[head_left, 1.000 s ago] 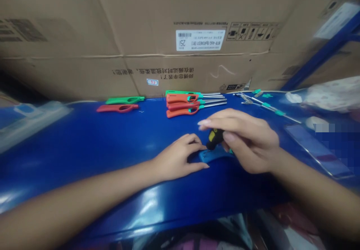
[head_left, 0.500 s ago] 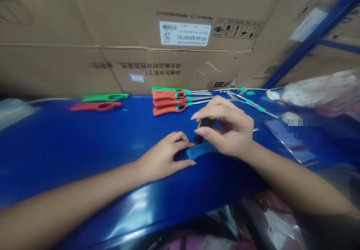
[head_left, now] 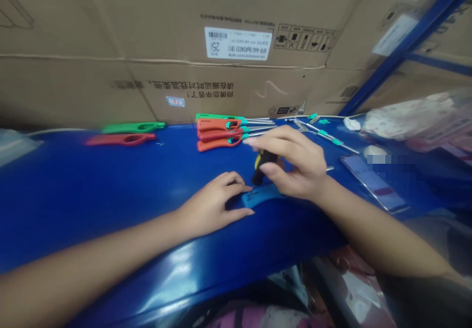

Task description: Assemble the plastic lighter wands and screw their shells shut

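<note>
My right hand [head_left: 297, 163] is closed round a short black and yellow screwdriver [head_left: 262, 165], its tip down on a blue lighter body [head_left: 262, 196]. This lies flat on the blue table, and its right part is hidden under my right hand. At its left end, my left hand [head_left: 221, 202] grips it, index finger on the far side and thumb on the near side. Behind my hands, a stack of orange, red and green lighters [head_left: 219, 135] with metal barrels lies by the box. Green [head_left: 131, 128] and red [head_left: 120, 139] lighter bodies without barrels lie further left.
A large cardboard box [head_left: 147, 33] walls the back of the blue table [head_left: 110, 190]. On the right are metal tubes with teal pieces [head_left: 332, 138], a phone [head_left: 374, 183] and a patterned cloth bundle [head_left: 409, 116]. A blue metal post [head_left: 391, 62] slants up behind them.
My right hand's fingers have loosened and shifted on the screwdriver handle, which now leans differently. The view has moved slightly. My left hand stays at the blue lighter body.
</note>
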Demonstrator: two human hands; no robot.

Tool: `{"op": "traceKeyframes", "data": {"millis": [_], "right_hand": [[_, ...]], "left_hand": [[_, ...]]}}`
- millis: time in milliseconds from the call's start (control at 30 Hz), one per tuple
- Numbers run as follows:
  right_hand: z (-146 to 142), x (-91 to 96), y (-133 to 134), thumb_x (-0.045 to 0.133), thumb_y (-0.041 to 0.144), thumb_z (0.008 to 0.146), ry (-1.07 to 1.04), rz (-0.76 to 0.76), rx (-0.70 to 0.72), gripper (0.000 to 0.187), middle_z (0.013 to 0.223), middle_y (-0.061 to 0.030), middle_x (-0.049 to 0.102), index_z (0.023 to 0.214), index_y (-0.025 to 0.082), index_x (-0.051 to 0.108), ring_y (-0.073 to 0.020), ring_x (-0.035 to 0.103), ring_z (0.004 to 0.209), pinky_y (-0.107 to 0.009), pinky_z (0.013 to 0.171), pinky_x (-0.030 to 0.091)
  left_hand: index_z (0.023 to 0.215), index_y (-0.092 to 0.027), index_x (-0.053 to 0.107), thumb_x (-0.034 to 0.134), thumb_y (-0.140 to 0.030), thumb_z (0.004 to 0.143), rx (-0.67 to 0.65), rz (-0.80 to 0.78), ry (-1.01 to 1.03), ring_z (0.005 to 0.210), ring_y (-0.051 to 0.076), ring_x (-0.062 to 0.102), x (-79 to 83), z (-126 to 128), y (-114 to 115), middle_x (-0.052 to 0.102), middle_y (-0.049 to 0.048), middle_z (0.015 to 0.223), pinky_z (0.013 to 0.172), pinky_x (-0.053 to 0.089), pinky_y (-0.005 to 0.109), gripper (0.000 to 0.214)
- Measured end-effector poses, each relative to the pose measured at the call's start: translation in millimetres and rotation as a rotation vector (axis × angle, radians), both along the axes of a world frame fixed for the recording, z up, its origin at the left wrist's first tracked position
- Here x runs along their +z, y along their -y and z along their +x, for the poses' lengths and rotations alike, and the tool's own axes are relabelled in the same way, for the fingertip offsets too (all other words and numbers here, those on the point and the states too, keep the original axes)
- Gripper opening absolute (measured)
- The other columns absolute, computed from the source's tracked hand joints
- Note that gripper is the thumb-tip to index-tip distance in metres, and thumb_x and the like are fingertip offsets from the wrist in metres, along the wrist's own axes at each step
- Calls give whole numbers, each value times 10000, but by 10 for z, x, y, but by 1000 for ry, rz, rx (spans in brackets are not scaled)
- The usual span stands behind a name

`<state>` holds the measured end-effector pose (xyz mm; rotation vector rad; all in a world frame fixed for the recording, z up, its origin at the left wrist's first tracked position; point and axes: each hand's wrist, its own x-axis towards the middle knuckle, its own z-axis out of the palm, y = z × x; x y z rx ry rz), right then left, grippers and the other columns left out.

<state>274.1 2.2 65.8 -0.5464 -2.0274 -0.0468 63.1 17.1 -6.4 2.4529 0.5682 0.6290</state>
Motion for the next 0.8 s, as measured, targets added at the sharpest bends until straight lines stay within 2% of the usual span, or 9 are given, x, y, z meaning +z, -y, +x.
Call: {"op": "traceKeyframes", "data": {"millis": [67, 133, 233, 333, 433, 500, 633, 700, 800], "right_hand": [[-6, 8, 22, 429, 230, 1032, 26, -174, 80, 336, 1085, -92, 710, 1309, 166, 608, -177, 667, 932, -352, 818, 566], [-11, 12, 31, 469, 242, 1022, -16, -256, 134, 299, 1038, -73, 720, 1260, 173, 637, -163, 665, 874, -334, 791, 567], [2, 21, 26, 725, 297, 885, -45, -65, 60, 201, 848, -37, 702, 1044, 173, 714, -147, 614, 721, -288, 673, 544], [19, 47, 45, 675, 250, 917, 12, 14, 26, 226, 918, -65, 717, 1121, 156, 701, -168, 649, 809, -302, 725, 553], [14, 78, 81, 488, 192, 1007, 23, -274, 155, 309, 1085, -89, 723, 1281, 150, 625, -168, 675, 922, -310, 771, 570], [8, 85, 84, 539, 206, 993, -5, -369, 201, 271, 1038, -71, 729, 1233, 160, 655, -150, 670, 856, -281, 712, 566], [15, 55, 35, 770, 258, 847, -57, -85, 45, 210, 848, -34, 704, 1042, 189, 740, -152, 619, 757, -289, 694, 553], [21, 37, 15, 714, 290, 896, -15, -38, 11, 281, 888, -43, 706, 1162, 200, 717, -168, 633, 800, -319, 748, 568], [19, 27, 8, 478, 282, 1027, 29, -252, 68, 370, 1040, -61, 714, 1375, 211, 584, -150, 657, 813, -311, 727, 583]], "left_hand": [[1203, -171, 670, 705, -415, 899, 0, 0, -4, 1043, 225, 596, 1, -1, 0, 606, 83, 1109, 957, 519, 377, 392], [1222, -172, 663, 695, -422, 905, -5, 5, -10, 1073, 238, 593, -3, -4, -1, 611, 95, 1144, 973, 514, 392, 405], [1231, -172, 654, 687, -431, 909, -8, 20, -1, 1092, 248, 592, -10, -9, -4, 609, 105, 1182, 985, 509, 406, 414], [1217, -170, 661, 692, -432, 906, -4, 18, 4, 1062, 238, 598, -12, -5, -4, 611, 97, 1143, 967, 518, 395, 409], [1214, -170, 665, 695, -429, 903, -4, 10, -6, 1076, 242, 598, -14, -1, -4, 612, 98, 1147, 974, 515, 396, 406], [1213, -174, 665, 696, -432, 902, -3, 14, -6, 1103, 252, 595, -19, -1, -5, 615, 104, 1177, 989, 508, 408, 405], [1214, -176, 657, 699, -438, 899, -5, 16, 12, 1081, 247, 605, -22, -7, -4, 623, 100, 1164, 975, 518, 410, 411], [1203, -172, 660, 703, -430, 897, -6, 2, 17, 1054, 234, 608, -15, -8, -2, 621, 92, 1130, 964, 525, 400, 403], [1198, -177, 668, 713, -419, 891, -2, -18, 18, 1026, 222, 608, -3, -5, 2, 615, 81, 1089, 949, 532, 392, 393]]}}
